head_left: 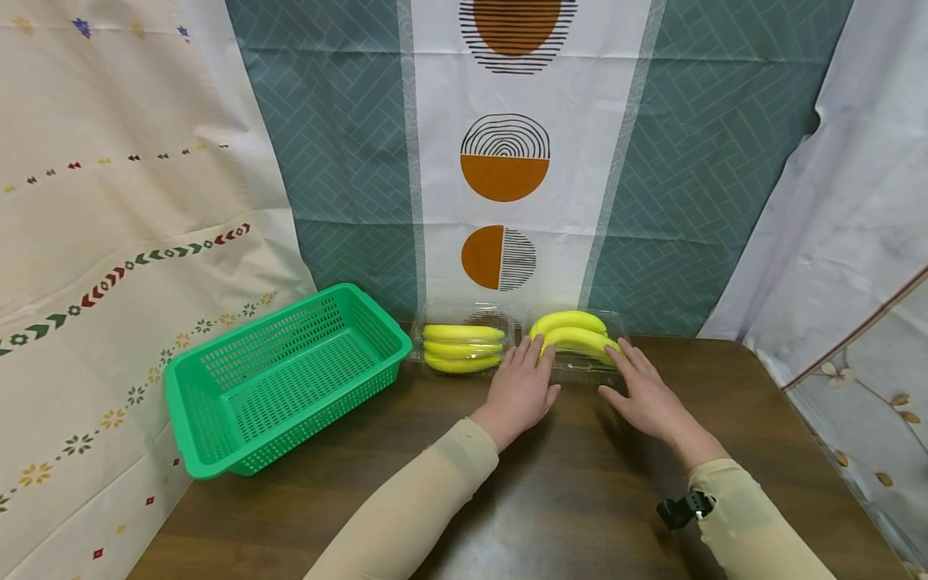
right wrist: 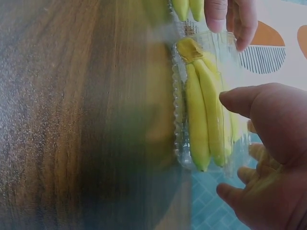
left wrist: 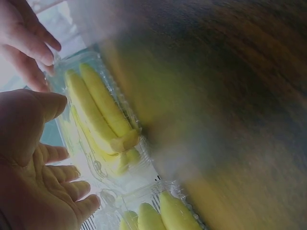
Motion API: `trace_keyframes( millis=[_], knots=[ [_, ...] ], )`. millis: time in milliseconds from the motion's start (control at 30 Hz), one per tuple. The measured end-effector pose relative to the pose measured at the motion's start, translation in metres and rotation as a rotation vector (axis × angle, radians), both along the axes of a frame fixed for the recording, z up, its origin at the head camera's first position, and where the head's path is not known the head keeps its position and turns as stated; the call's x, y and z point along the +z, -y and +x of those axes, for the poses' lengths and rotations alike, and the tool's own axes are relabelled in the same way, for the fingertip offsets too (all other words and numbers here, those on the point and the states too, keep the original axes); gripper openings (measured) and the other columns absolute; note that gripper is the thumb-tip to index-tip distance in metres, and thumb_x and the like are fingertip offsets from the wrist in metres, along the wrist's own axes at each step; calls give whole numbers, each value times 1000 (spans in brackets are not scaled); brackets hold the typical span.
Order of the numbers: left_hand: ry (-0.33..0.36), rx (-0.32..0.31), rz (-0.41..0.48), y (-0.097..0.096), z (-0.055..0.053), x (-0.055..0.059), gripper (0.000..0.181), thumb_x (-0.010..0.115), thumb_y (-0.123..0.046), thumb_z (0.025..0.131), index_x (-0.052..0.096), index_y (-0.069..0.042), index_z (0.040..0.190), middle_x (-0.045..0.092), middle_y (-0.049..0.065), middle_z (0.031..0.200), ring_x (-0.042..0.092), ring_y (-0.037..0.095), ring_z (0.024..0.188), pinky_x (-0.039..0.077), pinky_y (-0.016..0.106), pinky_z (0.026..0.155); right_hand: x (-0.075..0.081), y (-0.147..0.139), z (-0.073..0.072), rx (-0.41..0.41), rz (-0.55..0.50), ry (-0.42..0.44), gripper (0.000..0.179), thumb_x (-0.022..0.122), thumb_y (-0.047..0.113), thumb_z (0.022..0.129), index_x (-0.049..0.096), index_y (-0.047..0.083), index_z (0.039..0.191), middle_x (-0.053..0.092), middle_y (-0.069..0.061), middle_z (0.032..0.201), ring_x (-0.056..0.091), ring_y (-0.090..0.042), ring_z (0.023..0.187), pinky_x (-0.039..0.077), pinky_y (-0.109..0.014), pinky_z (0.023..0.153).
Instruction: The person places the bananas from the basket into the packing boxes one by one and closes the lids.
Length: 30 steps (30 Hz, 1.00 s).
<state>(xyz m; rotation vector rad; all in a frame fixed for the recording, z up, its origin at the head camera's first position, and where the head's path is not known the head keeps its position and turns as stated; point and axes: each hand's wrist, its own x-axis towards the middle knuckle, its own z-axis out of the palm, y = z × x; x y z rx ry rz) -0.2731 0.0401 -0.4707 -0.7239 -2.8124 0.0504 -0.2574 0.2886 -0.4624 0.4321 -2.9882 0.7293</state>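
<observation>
A bunch of yellow bananas (head_left: 569, 326) lies in a clear plastic clamshell box (head_left: 616, 318) against the back curtain. My left hand (head_left: 516, 391) is at this box's left front corner, fingers extended. On the other side, my right hand (head_left: 648, 403) has its fingers spread at the right end. The right wrist view shows the bananas (right wrist: 206, 110) behind the clear plastic, with the right hand's thumb (right wrist: 242, 100) close to it. Whether the fingertips touch the plastic I cannot tell. Left of it stands a second clear box (head_left: 507, 314) with bananas (head_left: 464, 348).
A green plastic basket (head_left: 290, 435) with no contents stands on the left of the brown wooden table (head_left: 551, 515). Patterned cloths hang behind and along both sides, including a teal and white curtain (head_left: 348, 161). A black band (head_left: 685, 509) circles the right wrist.
</observation>
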Motion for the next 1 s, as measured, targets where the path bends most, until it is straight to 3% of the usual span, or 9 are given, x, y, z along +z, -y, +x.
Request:
trace_keyframes(
  millis=[367,633,1000],
  knots=[
    [5,7,8,3,4,4,70,53,-53,115,40,-13,172,32,14,179,30,33,165,31,48,131,0,5,3,-37,-8,-15,82,74,28,108,30,2,173,15,-28,180,10,-53,165,27,-79,121],
    [-24,-10,9,9,12,9,71,53,-54,115,41,-13,172,34,14,178,31,34,164,31,49,131,1,16,14,-33,24,-108,81,75,29,108,34,-1,171,22,-31,177,14,-54,164,30,-78,120],
    [-59,-28,40,25,22,18,71,55,-55,114,44,-12,170,37,14,176,33,35,164,31,52,130,8,31,29,-21,58,-173,80,75,37,108,39,0,169,28,-28,176,19,-52,164,29,-74,123]
  ],
)
